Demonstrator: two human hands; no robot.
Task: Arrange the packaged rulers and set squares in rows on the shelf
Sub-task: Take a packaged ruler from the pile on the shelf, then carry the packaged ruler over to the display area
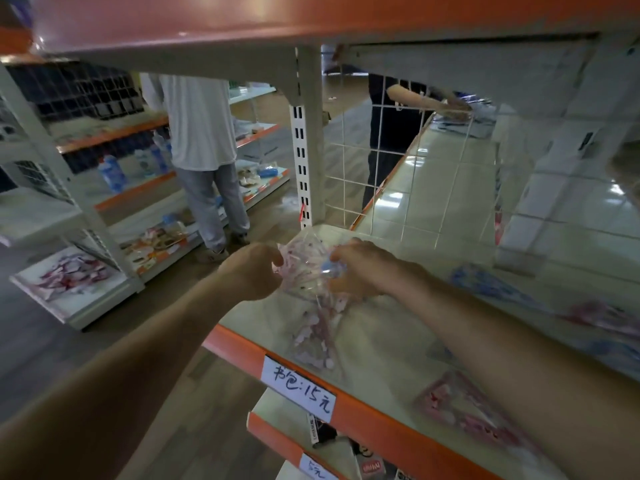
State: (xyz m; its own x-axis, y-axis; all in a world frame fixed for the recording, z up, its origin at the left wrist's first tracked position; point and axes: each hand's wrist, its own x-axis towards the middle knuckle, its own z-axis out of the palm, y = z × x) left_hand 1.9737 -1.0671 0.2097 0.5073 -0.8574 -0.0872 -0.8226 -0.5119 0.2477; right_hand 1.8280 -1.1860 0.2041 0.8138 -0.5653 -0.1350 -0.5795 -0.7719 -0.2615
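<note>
The clear packet (313, 327) runs lengthwise from the orange front edge of the shelf (398, 344) toward the back, tilted slightly left at the far end. It sits at the shelf's left end, beside the white upright post (302, 157). It is see-through plastic, and the pieces inside carry a pink and white print. A small blue bit shows at the far end, though motion blurs the detail.

Both hands work that far end. The left hand (254, 271) has a closed grip pinching the left corner, and the right hand (360, 268) curls its grip over the right side.

Further right on the shelf lie a blue packet (485, 287) and a pink triangle packet (464, 407).

A handwritten label (299, 389) on the orange edge reads "书包:15元".
</note>
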